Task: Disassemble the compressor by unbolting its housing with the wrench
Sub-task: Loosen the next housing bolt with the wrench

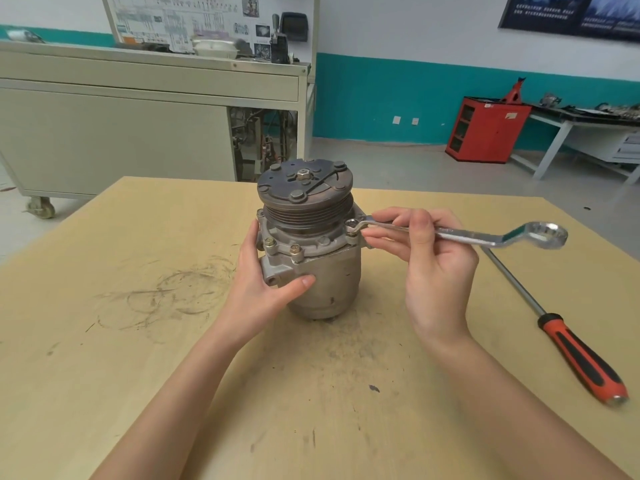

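In the middle of the pale wooden table (121, 358) the compressor (325, 282) stands upright on its end, pulley face up, just ahead of the person and between both forearms. The left hand (266, 285) wraps the housing's left side, with the thumb laid across the front under the flange, bracing it. The right hand (429, 265) has its curled fingers and thumb pinching the shank of the wrench (467, 234) close to the compressor. The wrench lies nearly level, its long axis running from the flange out to the right, and its free ring end reaches well beyond the hand. A red-and-black screwdriver (581, 355) lies apart, further right. The small ring end sits over a flange bolt (352, 223) on the right rim; whether it is fully seated I cannot tell. A turn would likely swing the handle about that bolt, toward or away from the person, so the left hand must resist.
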`<action>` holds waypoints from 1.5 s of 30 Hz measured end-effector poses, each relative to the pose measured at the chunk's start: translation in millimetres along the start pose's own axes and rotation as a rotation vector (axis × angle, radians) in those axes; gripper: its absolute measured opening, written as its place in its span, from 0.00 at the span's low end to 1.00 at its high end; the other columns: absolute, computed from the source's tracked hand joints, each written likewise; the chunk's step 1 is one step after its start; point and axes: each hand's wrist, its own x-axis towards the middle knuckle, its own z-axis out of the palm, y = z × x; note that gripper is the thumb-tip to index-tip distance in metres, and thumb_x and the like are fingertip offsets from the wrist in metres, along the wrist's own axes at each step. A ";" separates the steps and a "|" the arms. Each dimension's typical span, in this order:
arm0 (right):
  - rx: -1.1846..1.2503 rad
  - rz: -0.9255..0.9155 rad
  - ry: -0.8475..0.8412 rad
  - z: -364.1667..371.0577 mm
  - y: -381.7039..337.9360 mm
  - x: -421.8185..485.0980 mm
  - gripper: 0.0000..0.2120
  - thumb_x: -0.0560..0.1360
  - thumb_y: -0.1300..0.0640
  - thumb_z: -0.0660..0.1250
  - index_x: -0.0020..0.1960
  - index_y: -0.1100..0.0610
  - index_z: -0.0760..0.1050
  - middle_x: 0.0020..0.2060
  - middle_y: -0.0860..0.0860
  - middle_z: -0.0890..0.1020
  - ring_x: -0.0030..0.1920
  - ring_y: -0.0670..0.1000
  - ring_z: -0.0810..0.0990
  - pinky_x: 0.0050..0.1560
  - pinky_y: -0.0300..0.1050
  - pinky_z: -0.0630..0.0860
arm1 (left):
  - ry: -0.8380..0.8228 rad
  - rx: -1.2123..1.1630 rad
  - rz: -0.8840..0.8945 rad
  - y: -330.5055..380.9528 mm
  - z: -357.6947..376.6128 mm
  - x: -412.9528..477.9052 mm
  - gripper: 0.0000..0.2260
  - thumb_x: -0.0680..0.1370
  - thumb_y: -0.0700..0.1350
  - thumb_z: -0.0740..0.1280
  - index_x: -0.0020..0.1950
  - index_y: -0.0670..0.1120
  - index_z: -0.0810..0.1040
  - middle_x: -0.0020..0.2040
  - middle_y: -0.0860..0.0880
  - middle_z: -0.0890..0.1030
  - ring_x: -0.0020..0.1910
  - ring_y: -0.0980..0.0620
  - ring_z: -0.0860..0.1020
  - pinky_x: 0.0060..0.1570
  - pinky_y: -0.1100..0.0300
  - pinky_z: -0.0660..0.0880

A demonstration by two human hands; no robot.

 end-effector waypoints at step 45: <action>0.349 0.763 -0.247 8.9 32.6 94.6 0.17 0.83 0.54 0.51 0.37 0.56 0.66 0.25 0.51 0.76 0.20 0.47 0.70 0.19 0.34 0.65 | -0.003 0.023 -0.001 0.2 -1.0 1.3 0.52 0.65 0.55 0.75 0.80 0.53 0.46 0.77 0.57 0.58 0.74 0.58 0.63 0.74 0.50 0.63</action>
